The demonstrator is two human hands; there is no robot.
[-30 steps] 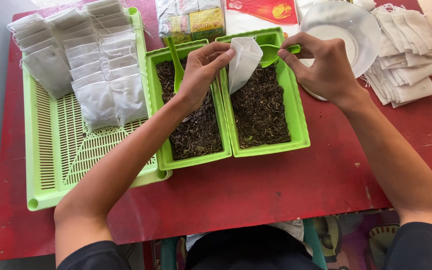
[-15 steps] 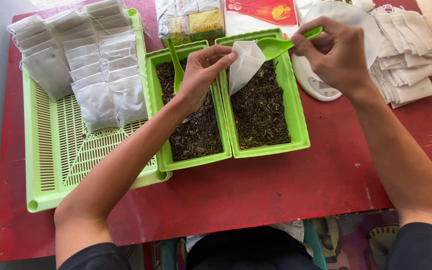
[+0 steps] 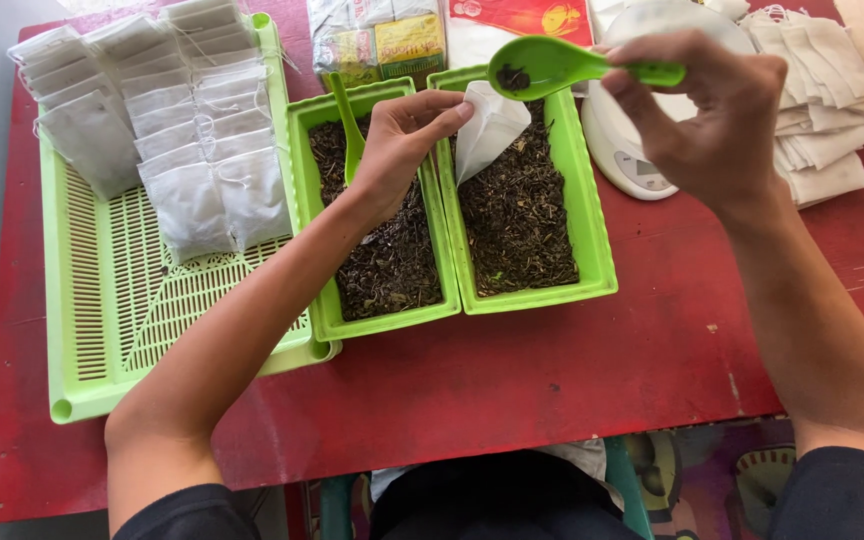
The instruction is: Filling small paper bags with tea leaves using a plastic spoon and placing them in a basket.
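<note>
While both arms reach over the red desk (image 3: 572, 370), the scene reads as follows.

Left hand: the left hand (image 3: 397, 140) hovers over the seam between the two green tubs, its fingers (image 3: 442, 108) pinched closed on the upper edge of a small white filter bag (image 3: 487, 130), which hangs open-mouthed over the right tub.

Right hand: the right hand (image 3: 702, 115) is raised above the white scale, fingers gripping the handle of a green spoon (image 3: 552, 65); the spoon's bowl points left, sits just above the bag's mouth and carries a small dark clump of leaves.

Left tub: a green rectangular tub (image 3: 324, 310) filled with dark loose tea, with a second green scoop (image 3: 350, 125) standing in it beside the left wrist.

Right tub: a matching green tub (image 3: 597, 270), touching the left one along its side, also filled with dark dried leaves.

Scale: a white round scale (image 3: 622, 160), partly hidden behind the right hand, just beside the right tub.

Empty bags: a stack of flat white bags (image 3: 822, 90) at the desk's far right corner.

Tray: a slotted green tray (image 3: 102, 300) on the left, holding rows of white filled bags (image 3: 182, 130) along its far half.

Packets: printed packets (image 3: 382, 40) at the far edge, behind the tubs.
</note>
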